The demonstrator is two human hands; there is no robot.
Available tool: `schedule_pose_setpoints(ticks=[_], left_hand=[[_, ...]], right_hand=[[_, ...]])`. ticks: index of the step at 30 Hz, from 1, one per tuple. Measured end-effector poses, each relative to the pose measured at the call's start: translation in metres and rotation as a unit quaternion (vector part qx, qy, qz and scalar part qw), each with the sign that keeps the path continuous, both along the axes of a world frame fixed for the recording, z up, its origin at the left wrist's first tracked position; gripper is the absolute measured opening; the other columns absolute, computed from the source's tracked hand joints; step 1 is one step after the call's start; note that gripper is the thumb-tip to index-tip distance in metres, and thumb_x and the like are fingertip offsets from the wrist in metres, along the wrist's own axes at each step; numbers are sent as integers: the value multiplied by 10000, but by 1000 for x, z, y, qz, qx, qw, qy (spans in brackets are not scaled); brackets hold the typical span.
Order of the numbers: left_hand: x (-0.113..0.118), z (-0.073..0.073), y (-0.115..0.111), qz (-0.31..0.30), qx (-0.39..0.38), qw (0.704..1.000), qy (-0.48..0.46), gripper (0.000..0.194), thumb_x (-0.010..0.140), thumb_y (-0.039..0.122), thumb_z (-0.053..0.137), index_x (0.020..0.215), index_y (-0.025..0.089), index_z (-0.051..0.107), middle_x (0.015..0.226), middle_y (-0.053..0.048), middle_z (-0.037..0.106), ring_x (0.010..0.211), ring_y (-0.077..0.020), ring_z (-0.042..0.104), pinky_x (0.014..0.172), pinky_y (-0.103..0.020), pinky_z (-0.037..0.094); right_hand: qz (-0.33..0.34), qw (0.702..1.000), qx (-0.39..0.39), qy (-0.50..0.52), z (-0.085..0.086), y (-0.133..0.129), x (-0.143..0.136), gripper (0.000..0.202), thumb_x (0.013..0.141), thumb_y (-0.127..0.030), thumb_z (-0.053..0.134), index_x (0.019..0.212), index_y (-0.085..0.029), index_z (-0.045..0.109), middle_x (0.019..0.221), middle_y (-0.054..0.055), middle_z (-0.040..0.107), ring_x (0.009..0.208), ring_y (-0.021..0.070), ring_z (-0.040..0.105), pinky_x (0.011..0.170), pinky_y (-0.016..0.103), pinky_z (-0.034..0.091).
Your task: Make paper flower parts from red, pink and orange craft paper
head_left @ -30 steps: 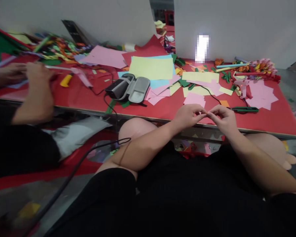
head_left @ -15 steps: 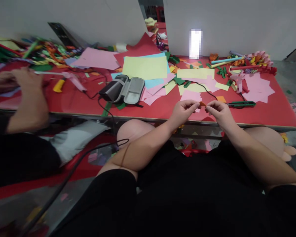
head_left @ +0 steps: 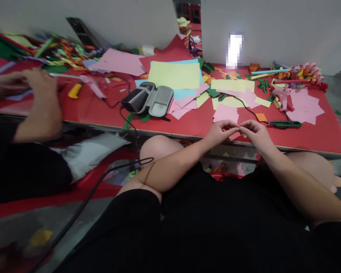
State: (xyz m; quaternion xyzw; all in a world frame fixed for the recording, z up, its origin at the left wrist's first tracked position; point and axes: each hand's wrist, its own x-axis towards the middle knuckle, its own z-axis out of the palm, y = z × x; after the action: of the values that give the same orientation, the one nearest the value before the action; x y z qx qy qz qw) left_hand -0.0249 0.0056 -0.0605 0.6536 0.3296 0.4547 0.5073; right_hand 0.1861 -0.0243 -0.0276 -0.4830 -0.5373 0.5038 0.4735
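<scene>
My left hand [head_left: 222, 132] and my right hand [head_left: 255, 133] meet fingertip to fingertip over the front edge of the red table [head_left: 184, 127]. Between the pinched fingers shows only a speck of a small orange paper piece [head_left: 240, 127]; the fingers cover nearly all of it. Just beyond my hands lie pink paper squares [head_left: 226, 113]. A flat orange paper square [head_left: 260, 117] and a green utility knife [head_left: 285, 124] are to the right of my right hand. Behind the knife stands a pink glue gun [head_left: 282, 98] with its cord.
Stacked yellow sheets [head_left: 174, 75] lie mid-table beside an open grey case [head_left: 160, 101]. At the left, another person's arm [head_left: 44, 102] reaches over the table near a second pink glue gun [head_left: 93, 86]. Paper flowers [head_left: 304, 74] lie at the back right. A black cable [head_left: 82, 204] crosses at lower left.
My two hands have come closer until the fingertips touch, and the orange paper, plainer before, is now almost hidden. The whole view has shifted slightly.
</scene>
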Motion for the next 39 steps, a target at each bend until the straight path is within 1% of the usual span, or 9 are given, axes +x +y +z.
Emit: schedule_pose_setpoints(ticks=[3,6,9,12,16,20,25,35,39], left_hand=[[-4,-1,2,-11,24,1000,15,357,1020,459,839,1271,206,851,1091,-85,883,856,-139,763,748,-264,598],[-7,-3,4,-40,78,995,53,465,988,414,879,1414,244,806,1255,-104,869,895,-149,781,682,-254,590],[-6,-8,8,-38,128,988,72,367,1029,377,847,1370,243,825,1299,-113,871,922,-153,794,712,-264,614],[-5,-14,12,-23,144,986,76,319,1067,384,821,1343,224,835,1228,-110,887,929,-156,811,752,-268,629],[-6,-17,14,-1,137,988,66,319,1043,402,830,1302,215,848,1235,-107,884,929,-149,802,750,-254,618],[-6,-18,13,7,121,991,62,368,1023,433,837,1314,207,832,1098,-81,874,842,-134,767,693,-241,588],[-6,-15,10,18,123,990,68,314,1023,402,829,1275,214,820,1094,-75,868,827,-135,766,674,-248,585],[-5,-16,11,29,113,990,78,303,1006,353,825,1273,210,825,1128,-79,869,848,-131,773,704,-246,597],[-5,-13,10,28,121,988,95,277,1017,325,824,1260,192,840,1156,-104,878,876,-145,794,735,-251,626]], right_hand=[[-23,998,-49,40,-4,3,2,438,702,-523,1093,935,-253,838,853,6,791,772,146,708,648,262,550],[-32,986,-124,109,-8,7,5,483,614,-458,1142,921,-252,832,877,-2,813,741,127,712,651,248,585],[-23,976,-163,145,-12,8,5,497,589,-402,1157,920,-257,815,915,7,845,758,145,752,718,286,655],[-15,974,-173,148,-14,8,5,451,650,-371,1129,949,-256,811,936,19,862,748,151,763,713,296,662],[-7,969,-186,161,-17,7,4,418,695,-353,1102,982,-258,812,951,19,874,749,159,776,704,295,667],[8,962,-202,182,-18,6,2,419,715,-361,1093,1006,-255,810,1001,34,890,816,182,822,744,306,687],[13,959,-210,191,-19,5,2,413,726,-362,1096,1006,-272,808,977,20,881,830,192,827,762,322,703],[-3,959,-208,193,-16,7,2,519,620,-365,1158,966,-262,784,950,0,866,797,154,799,738,270,681],[5,962,-201,185,-16,6,1,519,619,-393,1164,967,-262,802,912,1,851,815,159,806,810,287,701]])
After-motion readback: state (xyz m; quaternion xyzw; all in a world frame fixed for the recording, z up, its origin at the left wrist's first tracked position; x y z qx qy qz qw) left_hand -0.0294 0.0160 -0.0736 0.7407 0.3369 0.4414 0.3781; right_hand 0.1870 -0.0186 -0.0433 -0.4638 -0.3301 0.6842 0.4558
